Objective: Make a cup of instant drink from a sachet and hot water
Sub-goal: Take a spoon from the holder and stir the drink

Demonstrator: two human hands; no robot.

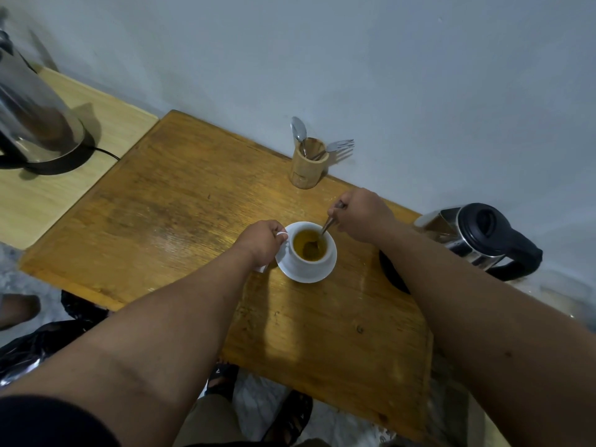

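A white cup (309,262) stands on a white saucer (325,274) near the middle of the wooden table (180,208). It holds a yellow-brown drink (306,241). My left hand (263,241) grips the cup's handle on the left side. My right hand (362,214) holds a metal spoon (325,227) by its handle, and the spoon's bowl sits in the drink. A scrap of white paper (259,269) peeks out under my left wrist; I cannot tell whether it is the sachet.
A steel kettle with a black lid (477,237) stands at the table's right edge, behind my right forearm. A second steel kettle (32,114) sits on a paler table at the left. A bamboo holder (308,166) with spoons and a fork stands by the wall.
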